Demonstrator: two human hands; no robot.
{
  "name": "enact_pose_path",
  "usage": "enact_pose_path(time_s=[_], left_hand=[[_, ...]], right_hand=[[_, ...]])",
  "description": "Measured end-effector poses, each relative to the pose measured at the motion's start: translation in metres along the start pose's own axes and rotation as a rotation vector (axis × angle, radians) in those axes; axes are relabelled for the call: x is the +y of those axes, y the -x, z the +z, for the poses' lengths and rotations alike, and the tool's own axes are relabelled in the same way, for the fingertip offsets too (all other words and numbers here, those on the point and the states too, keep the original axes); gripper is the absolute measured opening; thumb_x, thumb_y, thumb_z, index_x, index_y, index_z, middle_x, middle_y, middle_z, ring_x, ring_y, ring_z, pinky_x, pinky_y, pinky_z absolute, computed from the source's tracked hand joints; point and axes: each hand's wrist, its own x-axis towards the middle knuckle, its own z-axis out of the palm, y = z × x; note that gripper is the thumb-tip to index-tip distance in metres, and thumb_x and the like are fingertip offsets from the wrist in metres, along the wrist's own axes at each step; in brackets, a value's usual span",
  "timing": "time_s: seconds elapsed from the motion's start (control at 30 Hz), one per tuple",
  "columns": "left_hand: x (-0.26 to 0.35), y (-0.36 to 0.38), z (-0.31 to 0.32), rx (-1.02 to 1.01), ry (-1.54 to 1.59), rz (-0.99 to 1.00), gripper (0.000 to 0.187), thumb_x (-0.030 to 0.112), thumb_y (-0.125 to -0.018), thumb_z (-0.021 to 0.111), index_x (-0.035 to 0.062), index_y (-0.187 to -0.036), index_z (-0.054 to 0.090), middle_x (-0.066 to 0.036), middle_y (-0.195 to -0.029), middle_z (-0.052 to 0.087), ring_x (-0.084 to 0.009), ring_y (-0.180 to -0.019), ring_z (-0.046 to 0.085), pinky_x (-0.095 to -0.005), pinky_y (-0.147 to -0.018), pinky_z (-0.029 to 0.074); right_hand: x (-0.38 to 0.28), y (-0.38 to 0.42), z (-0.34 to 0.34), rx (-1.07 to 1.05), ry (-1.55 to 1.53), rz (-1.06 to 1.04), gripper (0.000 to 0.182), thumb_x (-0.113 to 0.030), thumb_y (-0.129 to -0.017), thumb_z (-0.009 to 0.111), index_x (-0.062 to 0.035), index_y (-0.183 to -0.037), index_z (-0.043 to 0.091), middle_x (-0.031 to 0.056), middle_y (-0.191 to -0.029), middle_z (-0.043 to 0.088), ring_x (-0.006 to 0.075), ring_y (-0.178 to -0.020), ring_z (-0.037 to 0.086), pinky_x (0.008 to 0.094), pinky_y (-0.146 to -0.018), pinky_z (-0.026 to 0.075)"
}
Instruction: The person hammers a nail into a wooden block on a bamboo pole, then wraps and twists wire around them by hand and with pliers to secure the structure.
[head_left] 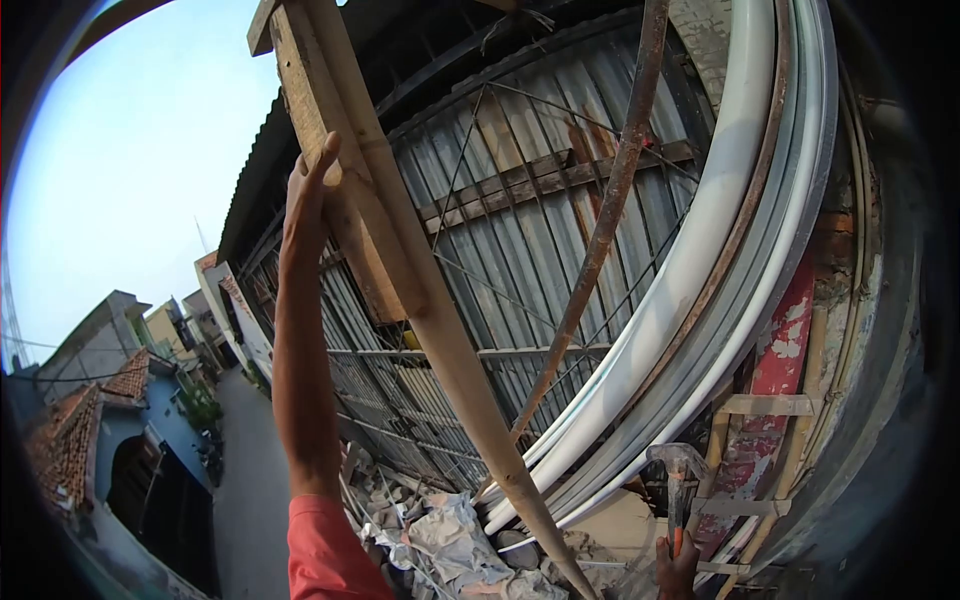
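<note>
My left arm, in a red sleeve, reaches up to a squared wooden beam (365, 235) beside a long bamboo pole (455, 385). My left hand (318, 170) grips the beam's left edge; some fingers are hidden behind the wood. The pole slants from the top of the view down to the lower middle. Low at the right, my right hand (677, 570) is closed around the orange-and-black handle of a hammer (676, 490). The hammer stands upright with its metal head at the top, apart from the beam.
Behind the pole is a corrugated metal wall (530, 240) with bars. A rusty bar (605, 225) slants across it. Long white pipes (735, 160) curve down the right side, near a bamboo ladder (765, 405). Rubble and torn sheeting (450, 535) lie below; a lane (250, 450) runs at the left.
</note>
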Motion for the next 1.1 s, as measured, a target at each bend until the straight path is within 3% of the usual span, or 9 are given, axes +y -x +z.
enact_pose_path(time_s=[0.2, 0.43, 0.5, 0.67, 0.73, 0.83, 1.0, 1.07, 1.1], left_hand=[[0.002, -0.055, -0.02, -0.104, 0.234, -0.017, 0.101, 0.063, -0.073, 0.059, -0.0079, -0.136, 0.024, -0.03, -0.129, 0.039, -0.0366, -0.115, 0.046, -0.0438, -0.097, 0.037], [0.017, -0.035, -0.001, -0.092, 0.191, 0.07, 0.092, 0.055, -0.07, 0.064, -0.0081, -0.13, 0.035, -0.029, -0.115, 0.047, -0.0335, -0.105, 0.052, -0.038, -0.089, 0.043], [0.008, -0.048, 0.001, -0.095, 0.218, 0.015, 0.088, 0.054, -0.07, 0.065, -0.0079, -0.127, 0.039, -0.027, -0.111, 0.05, -0.0324, -0.103, 0.053, -0.0375, -0.088, 0.043], [0.01, -0.042, 0.004, -0.126, 0.228, 0.027, 0.07, 0.048, -0.071, 0.067, -0.0108, -0.106, 0.053, -0.019, -0.087, 0.059, -0.0212, -0.072, 0.062, -0.0294, -0.066, 0.052], [0.001, -0.054, 0.0, -0.186, 0.22, 0.013, 0.08, 0.052, -0.074, 0.062, -0.0121, -0.118, 0.045, -0.024, -0.096, 0.055, -0.0266, -0.082, 0.061, -0.0346, -0.069, 0.05], [0.004, -0.05, 0.004, -0.129, 0.213, 0.037, 0.068, 0.047, -0.071, 0.068, -0.0127, -0.1, 0.055, -0.017, -0.079, 0.061, -0.0201, -0.065, 0.063, -0.0288, -0.059, 0.053], [0.001, -0.049, 0.005, -0.121, 0.201, 0.051, 0.066, 0.047, -0.07, 0.069, -0.0114, -0.099, 0.057, -0.016, -0.079, 0.061, -0.0193, -0.064, 0.063, -0.0285, -0.059, 0.053], [0.0, -0.052, 0.004, -0.12, 0.211, 0.062, 0.066, 0.047, -0.07, 0.069, -0.011, -0.099, 0.057, -0.016, -0.08, 0.061, -0.0192, -0.064, 0.063, -0.0287, -0.059, 0.053], [0.0, -0.052, 0.003, -0.128, 0.198, 0.065, 0.065, 0.047, -0.07, 0.069, -0.0107, -0.098, 0.057, -0.016, -0.08, 0.061, -0.0192, -0.064, 0.063, -0.0287, -0.059, 0.053]], right_hand=[[-0.069, -0.028, -0.026, 0.003, 0.07, -0.009, 0.025, -0.019, -0.081, 0.058, 0.0017, -0.093, 0.05, 0.0114, -0.06, 0.048, 0.0233, -0.053, 0.049, 0.0366, -0.053, 0.039], [-0.243, -0.113, -0.083, -0.012, -0.246, -0.549, 0.032, -0.035, -0.091, 0.052, -0.0034, -0.088, 0.047, 0.0005, -0.061, 0.043, 0.0093, -0.053, 0.043, 0.0269, -0.049, 0.036], [-0.31, -0.133, -0.083, 0.157, -0.089, -0.827, 0.032, -0.033, -0.092, 0.052, -0.0007, -0.096, 0.05, -0.0001, -0.063, 0.046, 0.0074, -0.053, 0.043, 0.0245, -0.05, 0.037], [-0.468, -0.143, -0.069, 0.297, 0.272, -1.188, 0.034, -0.034, -0.091, 0.053, -0.002, -0.102, 0.053, 0.008, -0.054, 0.051, 0.0146, -0.051, 0.056, 0.0288, -0.05, 0.043], [-0.521, -0.144, -0.057, 0.345, 0.374, -1.289, 0.034, -0.035, -0.091, 0.052, -0.0017, -0.1, 0.054, 0.0081, -0.05, 0.05, 0.0188, -0.047, 0.057, 0.0312, -0.047, 0.043], [-0.597, -0.155, -0.043, 0.537, 0.513, -1.561, 0.043, -0.043, -0.09, 0.051, -0.0012, -0.098, 0.055, 0.0102, -0.055, 0.049, 0.0188, -0.051, 0.053, 0.0329, -0.05, 0.04], [-0.635, -0.091, -0.015, 0.347, 0.029, -1.682, 0.038, -0.025, -0.093, 0.048, 0.0106, -0.106, 0.052, 0.0147, -0.064, 0.061, 0.0185, -0.062, 0.059, 0.0317, -0.057, 0.048], [-0.621, -0.076, -0.012, 0.491, -0.018, -1.736, 0.036, -0.024, -0.093, 0.048, 0.0099, -0.104, 0.053, 0.015, -0.065, 0.061, 0.0173, -0.06, 0.059, 0.0313, -0.054, 0.048], [-0.623, -0.078, -0.026, 0.227, 0.146, -1.644, 0.035, -0.024, -0.092, 0.049, 0.01, -0.103, 0.052, 0.0178, -0.067, 0.062, 0.0196, -0.062, 0.061, 0.0325, -0.054, 0.049]])
